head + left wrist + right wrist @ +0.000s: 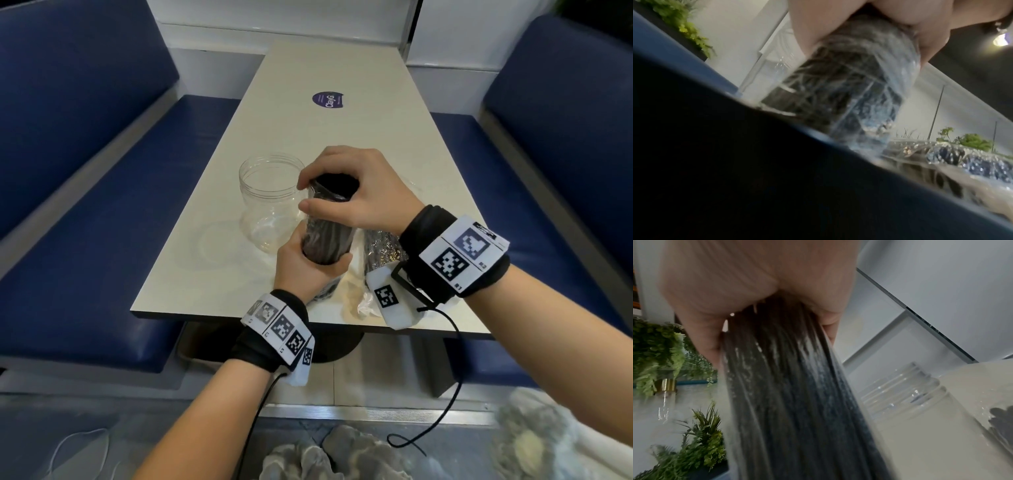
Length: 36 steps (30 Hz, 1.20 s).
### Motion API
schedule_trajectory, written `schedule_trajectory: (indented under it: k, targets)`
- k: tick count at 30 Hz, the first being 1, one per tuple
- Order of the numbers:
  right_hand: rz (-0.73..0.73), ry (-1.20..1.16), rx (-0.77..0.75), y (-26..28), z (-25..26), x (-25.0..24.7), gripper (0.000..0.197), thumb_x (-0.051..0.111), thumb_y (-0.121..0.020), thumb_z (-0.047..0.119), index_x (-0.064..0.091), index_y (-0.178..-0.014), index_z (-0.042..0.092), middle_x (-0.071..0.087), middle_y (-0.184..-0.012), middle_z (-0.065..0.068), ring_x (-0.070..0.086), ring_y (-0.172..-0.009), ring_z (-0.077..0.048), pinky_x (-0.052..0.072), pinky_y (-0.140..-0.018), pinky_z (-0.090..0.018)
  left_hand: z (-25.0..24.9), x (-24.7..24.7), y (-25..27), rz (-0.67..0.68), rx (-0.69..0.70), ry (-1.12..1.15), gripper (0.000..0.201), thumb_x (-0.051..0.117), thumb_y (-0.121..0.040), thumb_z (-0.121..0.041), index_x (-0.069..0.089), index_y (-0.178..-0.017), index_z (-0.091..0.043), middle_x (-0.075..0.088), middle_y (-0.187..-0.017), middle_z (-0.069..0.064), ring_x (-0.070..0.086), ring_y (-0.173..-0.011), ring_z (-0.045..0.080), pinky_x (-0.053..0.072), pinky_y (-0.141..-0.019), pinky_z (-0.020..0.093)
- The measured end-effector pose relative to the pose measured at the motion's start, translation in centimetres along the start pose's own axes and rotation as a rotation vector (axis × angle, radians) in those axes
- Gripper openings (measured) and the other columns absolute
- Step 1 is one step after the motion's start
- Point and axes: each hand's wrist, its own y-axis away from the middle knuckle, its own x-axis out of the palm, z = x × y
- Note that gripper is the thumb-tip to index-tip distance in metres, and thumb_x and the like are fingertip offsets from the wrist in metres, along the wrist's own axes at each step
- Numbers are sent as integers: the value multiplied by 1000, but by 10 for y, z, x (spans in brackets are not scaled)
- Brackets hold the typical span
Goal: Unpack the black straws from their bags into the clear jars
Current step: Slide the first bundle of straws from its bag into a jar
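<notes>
A bag of black straws (327, 236) stands upright near the table's front edge. My left hand (301, 263) grips its lower part from the left. My right hand (346, 192) curls over its top end, fingers around the bundle's tip. The left wrist view shows the clear wrap over the straws (842, 91); the right wrist view shows the straws (793, 394) running down from my right palm. An empty clear jar (270, 202) stands open just left of the bundle. A second bag of black straws (383, 250) lies beside it on the right, partly hidden by my right wrist.
The cream table (329, 123) carries a round purple sticker (328, 98) further back. Crumpled clear plastic (366, 301) lies at the front edge. Blue bench seats (102, 205) flank the table. A second clear jar (906, 389) shows in the right wrist view.
</notes>
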Motion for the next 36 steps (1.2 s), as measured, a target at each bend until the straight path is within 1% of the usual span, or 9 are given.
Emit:
schedule_trajectory:
  k: [5,8,13,17,19,23,26,33,36]
  targets:
    - [-6,89,-32,2,1,2,28,57,-74,39,68,-88,17,68,-86,0,60,-83,-19,50,-76,-43,-8,-4,-2,-9,101,-132,70,86,-60,-17,46,-118,-19,56,-109,-6,53,-97,-1,45,-85,16]
    - [-4,108,-45,3,0,5,30,50,-74,40,66,-87,19,66,-84,3,59,-83,-18,50,-76,-43,-14,-1,-3,1,101,8,74,87,-59,-15,41,-115,-28,55,-99,-22,54,-86,-23,42,-76,-1]
    - [-16,96,-60,3,-4,2,32,55,-76,42,68,-91,18,60,-87,5,58,-85,-16,50,-76,-41,-4,3,-3,-23,70,117,54,84,-65,-11,48,-93,-41,61,-89,-16,61,-78,-16,48,-70,5]
    - [-1,151,-47,7,-5,-2,41,51,-76,53,67,-91,19,62,-84,6,58,-84,-16,49,-76,-41,13,2,7,-34,80,-14,50,77,-55,-46,43,-91,-58,57,-110,12,58,-106,16,52,-88,30]
    - [6,180,-45,8,-7,-4,38,50,-76,51,65,-91,19,65,-85,3,57,-84,-18,49,-75,-43,21,0,11,-1,90,-107,56,79,-57,-45,40,-97,-50,51,-116,13,54,-110,23,49,-95,41]
    - [-4,232,-49,8,-10,-1,31,46,-77,42,63,-90,19,63,-84,1,55,-82,-20,49,-74,-44,24,-6,13,21,100,-116,74,84,-66,-19,37,-120,-35,54,-116,-9,54,-105,2,45,-94,14]
    - [-37,231,-37,8,-12,1,30,44,-77,38,63,-88,17,64,-83,-1,56,-83,-23,48,-74,-42,21,-2,11,-13,96,-172,61,84,-63,-17,48,-113,-19,55,-110,-1,54,-99,10,48,-88,22]
    - [-79,207,-30,9,-9,6,27,43,-77,34,63,-83,16,64,-81,0,55,-79,-22,48,-71,-40,16,1,8,-56,38,-84,53,84,-62,-31,43,-92,-16,58,-83,-4,56,-74,0,41,-58,2]
    - [-105,200,-20,9,-11,6,24,45,-77,32,62,-81,16,62,-78,2,53,-78,-21,48,-70,-40,21,-1,9,4,38,-78,66,85,-64,-20,43,-115,-18,58,-92,-16,58,-82,-10,45,-69,1]
